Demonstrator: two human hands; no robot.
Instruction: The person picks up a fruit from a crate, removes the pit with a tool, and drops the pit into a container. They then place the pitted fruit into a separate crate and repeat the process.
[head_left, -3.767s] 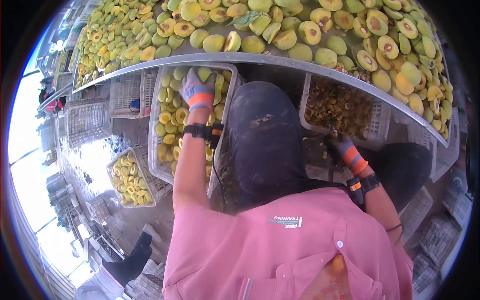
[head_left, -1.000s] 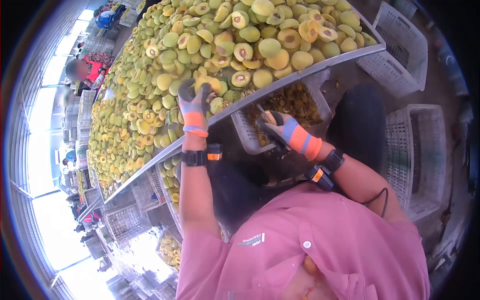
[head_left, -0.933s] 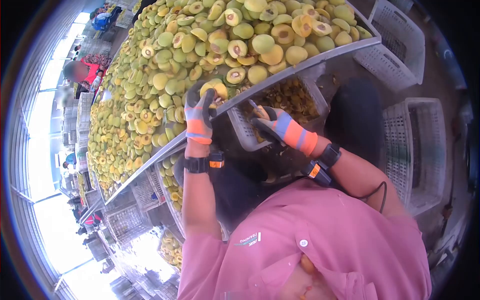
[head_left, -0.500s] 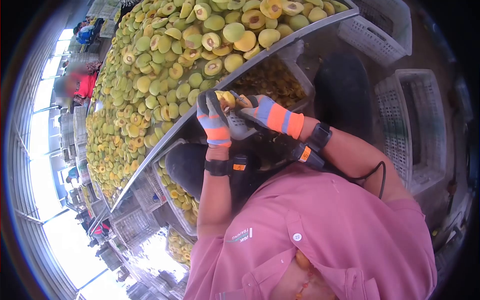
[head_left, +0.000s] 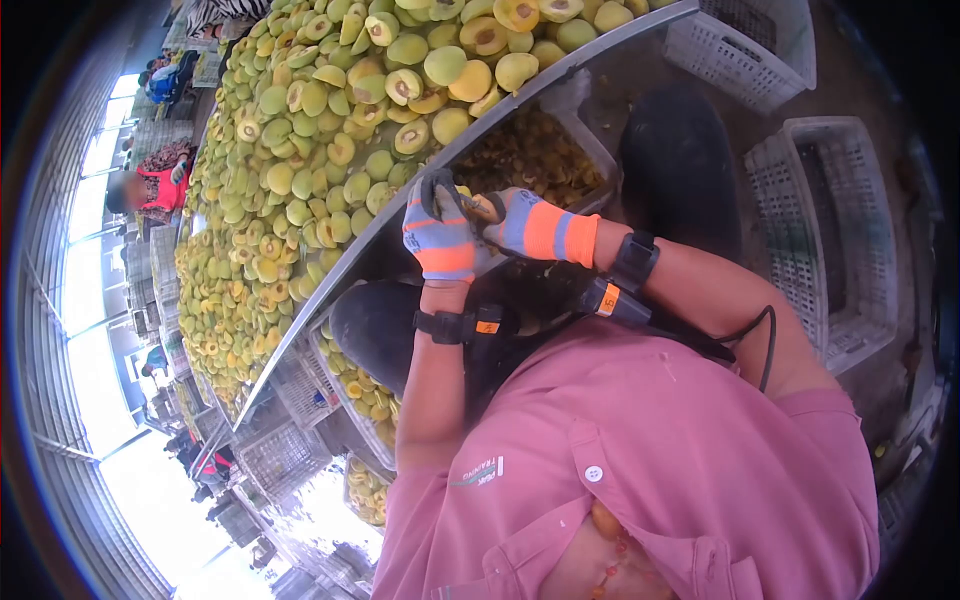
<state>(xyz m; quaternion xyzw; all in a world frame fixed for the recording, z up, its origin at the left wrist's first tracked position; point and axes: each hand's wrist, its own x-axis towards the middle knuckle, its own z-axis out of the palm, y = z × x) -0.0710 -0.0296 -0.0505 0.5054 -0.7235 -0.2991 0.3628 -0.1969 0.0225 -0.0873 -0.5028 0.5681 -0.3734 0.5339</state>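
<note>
My left hand (head_left: pixel 440 230), in a grey-blue glove with orange bands, has its fingers curled round a peach half (head_left: pixel 463 190). Only a small yellow edge of that fruit shows. Close against it is my right hand (head_left: pixel 540 226), gloved alike and closed on a small brown thing whose kind I cannot make out. Both hands meet just off the metal rim (head_left: pixel 400 197) of a sorting table. Halved yellow-green peaches (head_left: pixel 330 150) are heaped on that table, some showing brown hollows or pits. Below the hands' far side stands a crate of brownish fruit scraps (head_left: pixel 535 160).
White plastic crates (head_left: pixel 835 240) stand on the floor at right, another crate (head_left: pixel 740 60) behind them. A crate of peach halves (head_left: pixel 365 390) is beside my left leg. My knees flank the working spot. Across the table is a person in red (head_left: pixel 160 190).
My left fingers have folded over the peach half, hiding most of it. Both hands have turned slightly and stay together. The whole view has shifted a little.
</note>
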